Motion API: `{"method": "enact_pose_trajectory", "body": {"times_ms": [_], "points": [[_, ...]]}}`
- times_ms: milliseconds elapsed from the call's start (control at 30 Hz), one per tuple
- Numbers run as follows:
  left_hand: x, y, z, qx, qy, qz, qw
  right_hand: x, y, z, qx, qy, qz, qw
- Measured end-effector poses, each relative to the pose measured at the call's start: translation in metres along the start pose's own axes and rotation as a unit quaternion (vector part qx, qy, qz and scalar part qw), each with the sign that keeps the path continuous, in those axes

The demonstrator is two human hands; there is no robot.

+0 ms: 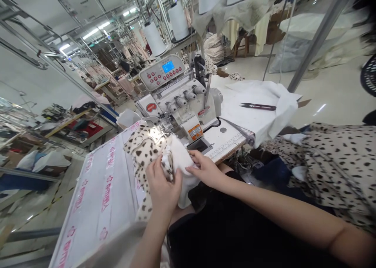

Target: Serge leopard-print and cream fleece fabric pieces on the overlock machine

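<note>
A cream fabric piece with dark spots (143,152) lies under the lit needle area of an overlock sewing machine (182,103) and drapes toward my lap. Its plain white fleecy side (181,154) is folded up between my hands. My left hand (164,184) grips the bunched spotted edge, with thumb and fingers on either side of it. On the other side, my right hand (202,167) pinches the white part between thumb and fingers. Both hands are just in front of the presser foot, which the fabric partly hides.
Thread snips (258,107) lie on a white cloth (249,90) right of the machine. Spotted fabric (337,162) is heaped at the right. A plastic-covered table (100,189) extends left. Thread cones (154,39) stand behind the machine, and a metal post (317,41) rises at the right.
</note>
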State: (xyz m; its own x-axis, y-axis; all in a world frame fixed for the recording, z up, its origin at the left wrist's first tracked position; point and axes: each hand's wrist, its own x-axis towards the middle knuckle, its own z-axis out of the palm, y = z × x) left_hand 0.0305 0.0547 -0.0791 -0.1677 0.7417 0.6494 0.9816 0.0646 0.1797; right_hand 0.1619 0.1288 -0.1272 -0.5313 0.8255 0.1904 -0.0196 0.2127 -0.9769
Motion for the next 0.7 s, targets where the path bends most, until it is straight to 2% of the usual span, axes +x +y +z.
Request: {"method": "enact_pose_trajectory", "body": {"times_ms": [100, 167, 367, 467, 567, 700], "points": [[0.007, 0.000, 0.003, 0.017, 0.022, 0.013, 1.000, 0.000, 0.000, -0.001, 0.006, -0.020, 0.007, 1.000], [0.015, -0.002, -0.001, 0.007, 0.022, 0.031, 0.999, -0.001, 0.001, -0.002, 0.007, -0.041, 0.024, 0.999], [0.053, 0.001, -0.030, 0.066, -0.033, 0.136, 0.988, 0.003, -0.006, 0.003, 0.005, -0.101, 0.080, 0.992], [0.068, 0.006, -0.033, 0.105, -0.062, 0.210, 0.970, 0.005, -0.014, 0.013, 0.016, -0.132, 0.094, 0.987], [0.066, 0.005, -0.027, 0.106, -0.084, 0.265, 0.955, 0.004, -0.015, 0.019, 0.021, -0.145, 0.084, 0.986], [0.048, -0.006, -0.017, 0.044, -0.067, 0.267, 0.960, -0.003, -0.008, 0.013, 0.010, -0.152, 0.081, 0.985]]}}
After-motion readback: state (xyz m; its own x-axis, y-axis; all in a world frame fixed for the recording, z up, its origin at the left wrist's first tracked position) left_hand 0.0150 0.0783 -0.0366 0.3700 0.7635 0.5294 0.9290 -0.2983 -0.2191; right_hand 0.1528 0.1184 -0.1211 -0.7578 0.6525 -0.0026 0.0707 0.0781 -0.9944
